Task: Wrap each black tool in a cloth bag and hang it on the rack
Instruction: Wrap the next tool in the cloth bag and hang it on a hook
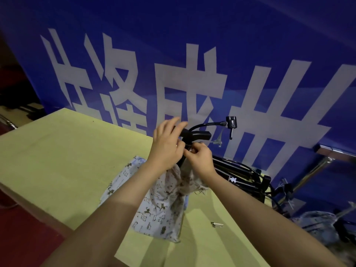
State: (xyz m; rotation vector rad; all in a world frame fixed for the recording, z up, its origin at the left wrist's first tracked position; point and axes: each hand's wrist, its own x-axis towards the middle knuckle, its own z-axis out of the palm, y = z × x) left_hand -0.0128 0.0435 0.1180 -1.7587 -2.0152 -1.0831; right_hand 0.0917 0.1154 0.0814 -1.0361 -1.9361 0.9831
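A black tool (196, 135) with a T-handle and a curved hose stands upright over the yellow-green table (63, 158), its lower part inside a light cloth bag (159, 207) printed with small animals. My left hand (166, 146) grips the tool's neck and the gathered bag mouth just under the handle. My right hand (200, 158) pinches something small at the same neck; I cannot make out what. The tool's body is hidden by the cloth.
A pile of more black tools (242, 178) lies at the table's right edge. A small metal piece (217, 224) lies on the table near my right forearm. A blue banner (192, 54) stands close behind. A metal rack bar (316, 170) and wrapped bundles (319, 224) are at right.
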